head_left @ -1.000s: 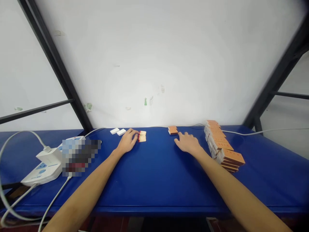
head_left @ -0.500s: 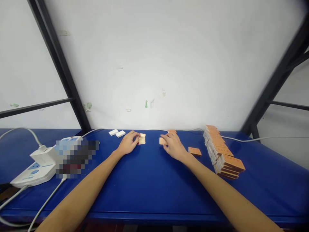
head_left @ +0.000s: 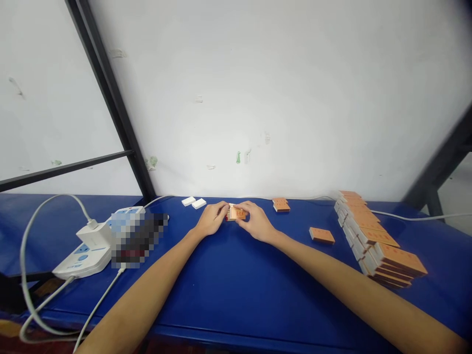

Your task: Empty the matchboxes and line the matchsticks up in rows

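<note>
Head camera looks down along two bare forearms stretched out over the blue padded tabletop [head_left: 228, 280]. Nearest on the left sits a white plastic power strip [head_left: 79, 253] with a white plug adapter [head_left: 96, 231] on it, and white cables [head_left: 27, 246] loop off the table edge. Over on the right, a long leaning row of orange cardboard boxes [head_left: 379, 243] runs away toward the wall. Just left of it, a single flat orange box [head_left: 322, 235] lies on its own.

Now the middle: the left hand [head_left: 211, 220] and right hand [head_left: 255, 224] meet, both pinching a small orange cardboard box [head_left: 237, 213] between their fingertips, low over the tabletop. The left hand grips the left end, where a bit of red and white shows. The right hand's fingers curl over the top and right end. Whether the box touches the surface, I cannot tell.

Farther back, a short stack of two orange boxes [head_left: 280, 205] sits apart from the right hand, and two small white rectangular pieces [head_left: 193, 201] lie side by side near the back edge. Behind it all stand a white wall [head_left: 295, 98] and a slanting black metal strut [head_left: 110, 98].
</note>
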### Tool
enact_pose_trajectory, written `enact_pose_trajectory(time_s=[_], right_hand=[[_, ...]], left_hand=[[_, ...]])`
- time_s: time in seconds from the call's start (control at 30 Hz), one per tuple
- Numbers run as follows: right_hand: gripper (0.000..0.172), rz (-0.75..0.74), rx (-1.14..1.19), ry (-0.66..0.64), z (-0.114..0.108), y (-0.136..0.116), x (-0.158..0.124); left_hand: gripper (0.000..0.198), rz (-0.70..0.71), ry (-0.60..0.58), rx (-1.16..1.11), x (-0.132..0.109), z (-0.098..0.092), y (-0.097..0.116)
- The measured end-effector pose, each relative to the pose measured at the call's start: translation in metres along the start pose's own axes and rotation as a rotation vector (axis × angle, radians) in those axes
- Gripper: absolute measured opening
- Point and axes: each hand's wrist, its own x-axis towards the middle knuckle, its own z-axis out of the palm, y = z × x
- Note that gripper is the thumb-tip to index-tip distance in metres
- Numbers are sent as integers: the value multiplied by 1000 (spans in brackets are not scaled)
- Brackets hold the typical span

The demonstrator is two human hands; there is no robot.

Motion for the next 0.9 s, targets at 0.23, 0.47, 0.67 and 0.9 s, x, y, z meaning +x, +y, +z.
enact_pose_trajectory(time_s=[0.23, 0.47, 0.67, 0.9], right_hand=[[46, -51, -19, 76, 12, -1, -10], [45, -71, -48, 76, 14, 1, -14], [48, -96, -34, 86, 15, 5, -14], [52, -93, 30, 179, 14, -3, -16]], left_hand=[[45, 0, 12, -111, 1, 3, 3], [42, -90, 7, -256, 4, 2, -2], [37, -133, -170, -456, 8, -1, -1], [39, -160, -211, -568, 7, -13, -1]])
